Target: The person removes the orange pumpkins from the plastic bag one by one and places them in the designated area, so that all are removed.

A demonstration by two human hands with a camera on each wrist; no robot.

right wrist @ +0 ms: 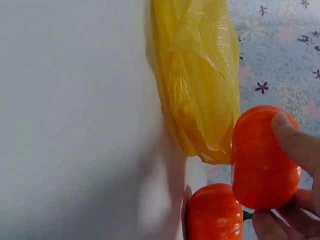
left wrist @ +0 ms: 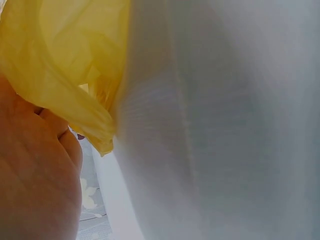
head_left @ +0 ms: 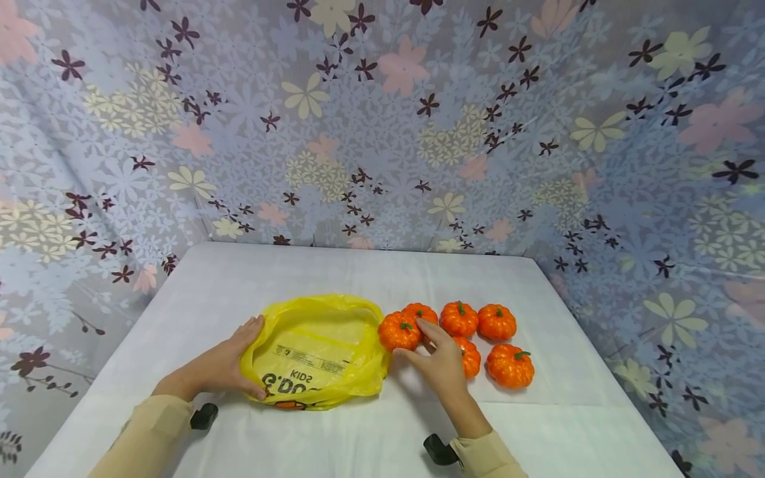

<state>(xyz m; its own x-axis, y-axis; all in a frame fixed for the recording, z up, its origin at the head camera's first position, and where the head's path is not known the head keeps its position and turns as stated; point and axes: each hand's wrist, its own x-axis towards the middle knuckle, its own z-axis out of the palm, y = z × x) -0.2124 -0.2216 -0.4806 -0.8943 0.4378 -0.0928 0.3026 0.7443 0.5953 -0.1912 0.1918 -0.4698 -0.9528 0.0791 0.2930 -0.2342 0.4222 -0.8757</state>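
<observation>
A yellow plastic bag (head_left: 313, 392) with dark print lies on the white table, its mouth spread wide. My left hand (head_left: 218, 365) holds the bag's left side, the thumb at the front rim and the fingers farther back; in the left wrist view yellow film (left wrist: 65, 95) hides the fingertips. My right hand (head_left: 439, 365) grips a small orange pumpkin (head_left: 399, 331) with a green stem, raised beside the bag's right edge. In the right wrist view, the thumb presses on the held pumpkin (right wrist: 265, 160) and the fingers lie under it.
Several more orange pumpkins, among them a front right one (head_left: 510, 366) and a back right one (head_left: 497, 322), sit on the white table (head_left: 358, 438) to the right of the bag. Flowered fabric (head_left: 382, 133) hangs behind the table and on both sides.
</observation>
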